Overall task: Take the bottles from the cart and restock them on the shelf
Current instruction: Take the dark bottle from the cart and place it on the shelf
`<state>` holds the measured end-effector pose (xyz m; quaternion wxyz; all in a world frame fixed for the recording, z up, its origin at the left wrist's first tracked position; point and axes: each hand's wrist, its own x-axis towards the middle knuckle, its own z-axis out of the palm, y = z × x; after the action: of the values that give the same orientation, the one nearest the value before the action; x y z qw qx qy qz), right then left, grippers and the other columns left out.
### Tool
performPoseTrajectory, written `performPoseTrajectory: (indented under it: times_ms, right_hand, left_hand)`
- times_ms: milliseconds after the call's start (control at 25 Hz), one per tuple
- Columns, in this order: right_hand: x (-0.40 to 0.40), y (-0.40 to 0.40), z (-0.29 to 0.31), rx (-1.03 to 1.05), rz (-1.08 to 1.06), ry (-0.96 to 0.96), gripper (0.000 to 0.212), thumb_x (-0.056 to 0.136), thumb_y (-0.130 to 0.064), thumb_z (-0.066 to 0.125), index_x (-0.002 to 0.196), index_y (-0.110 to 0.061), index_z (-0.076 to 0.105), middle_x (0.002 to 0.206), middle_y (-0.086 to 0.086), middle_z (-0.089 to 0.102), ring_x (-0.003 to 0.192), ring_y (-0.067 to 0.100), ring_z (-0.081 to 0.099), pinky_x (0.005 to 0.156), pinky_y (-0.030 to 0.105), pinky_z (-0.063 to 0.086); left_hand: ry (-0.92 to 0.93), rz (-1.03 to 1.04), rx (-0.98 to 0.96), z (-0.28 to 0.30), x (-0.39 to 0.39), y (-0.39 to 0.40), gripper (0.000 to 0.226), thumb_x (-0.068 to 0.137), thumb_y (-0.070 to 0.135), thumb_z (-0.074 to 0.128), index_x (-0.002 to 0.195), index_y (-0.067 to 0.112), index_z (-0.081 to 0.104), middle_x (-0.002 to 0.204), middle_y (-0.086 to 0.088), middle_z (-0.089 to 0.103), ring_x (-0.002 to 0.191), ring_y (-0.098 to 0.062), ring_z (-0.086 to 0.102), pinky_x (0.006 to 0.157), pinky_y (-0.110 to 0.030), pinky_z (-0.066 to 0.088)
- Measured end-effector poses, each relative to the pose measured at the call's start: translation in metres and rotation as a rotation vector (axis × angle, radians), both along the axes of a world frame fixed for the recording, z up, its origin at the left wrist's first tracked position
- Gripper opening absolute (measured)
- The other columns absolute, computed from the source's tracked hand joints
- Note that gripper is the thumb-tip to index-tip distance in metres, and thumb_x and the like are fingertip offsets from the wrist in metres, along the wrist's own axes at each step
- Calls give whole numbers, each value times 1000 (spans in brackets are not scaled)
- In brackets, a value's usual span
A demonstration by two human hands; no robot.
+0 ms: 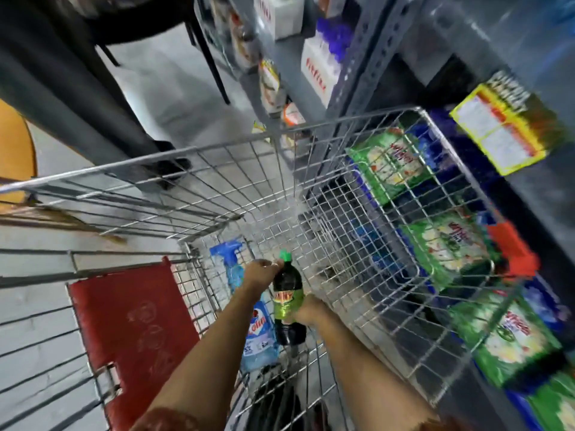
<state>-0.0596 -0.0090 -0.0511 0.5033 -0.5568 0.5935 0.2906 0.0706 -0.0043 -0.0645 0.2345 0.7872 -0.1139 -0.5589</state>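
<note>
A dark soda bottle (pixel 287 286) with a green cap and green label stands upright inside the wire cart (pixel 373 194). My left hand (pixel 259 272) grips its neck just below the cap. My right hand (pixel 309 312) wraps around the label at its middle. A blue spray bottle (pixel 231 262) stands behind my left hand, partly hidden. Lower down lies a blue refill pouch (pixel 259 343). More dark bottle shapes (pixel 273 399) show at the cart's near end, blurred. The grey metal shelf (pixel 367 48) rises at the right.
Green detergent packs (pixel 392 163) fill the low shelf right of the cart. A yellow box (pixel 501 129) sits higher up. The cart's red child-seat flap (pixel 130 331) hangs at left. A person's dark trouser leg and shoe (pixel 168 169) stand beyond the cart.
</note>
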Motion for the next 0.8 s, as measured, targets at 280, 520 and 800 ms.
performPoseTrajectory:
  times_ms: [280,520,800]
  right_hand:
    - [-5,9,-31,0,-114,-21,63,65,-31,80,119,-11,56,122,10,63,109,22,60,79,22,43]
    - [-12,-2,-20,5,-87,-66,53,63,-13,80,113,-7,61,119,14,66,107,25,62,97,35,48]
    - [-19,-41,95,-176,-42,-291,44,66,-12,76,107,-11,63,114,13,67,100,23,61,96,35,47]
  left_hand:
    - [-15,-63,41,-30,-10,-13,37,85,28,61,103,-4,63,110,-24,65,105,-33,60,90,-38,50]
    - [-193,-196,-16,-8,-14,-11,32,87,31,56,90,0,64,103,-27,66,102,-36,61,88,-39,51]
    - [-458,-176,-370,116,-13,-31,36,84,39,56,98,8,68,100,-22,71,97,-33,64,76,-32,46]
